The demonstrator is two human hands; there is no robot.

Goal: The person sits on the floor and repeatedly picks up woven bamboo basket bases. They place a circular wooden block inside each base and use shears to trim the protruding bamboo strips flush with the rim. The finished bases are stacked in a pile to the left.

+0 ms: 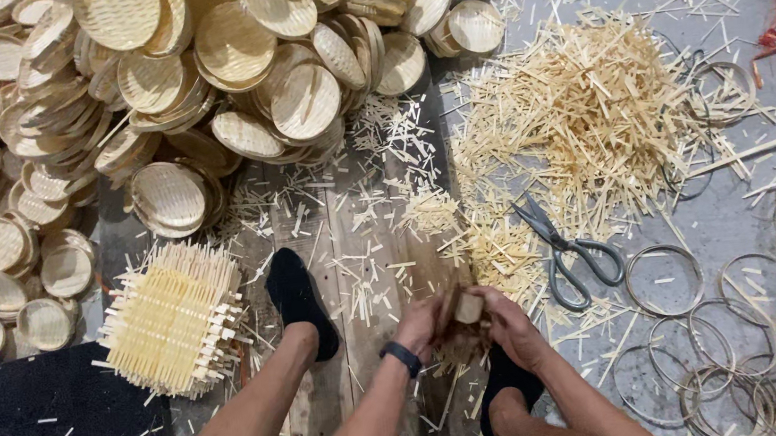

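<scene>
packages: none in view | labels: none | signs: none | screens: none

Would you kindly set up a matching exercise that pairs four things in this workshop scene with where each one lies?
Things:
1. scissors
2. stack of square woven mats
3. pile of round woven lids
4. thin hoops

Places:
A. heaped across the top left of the floor
B. scattered on the grey floor at the lower right
C. beside the heap of cut bamboo strips, right of the hands
D. left of the foot in the black sock

Pairs: 1-C, 2-D, 3-A, 4-B
</scene>
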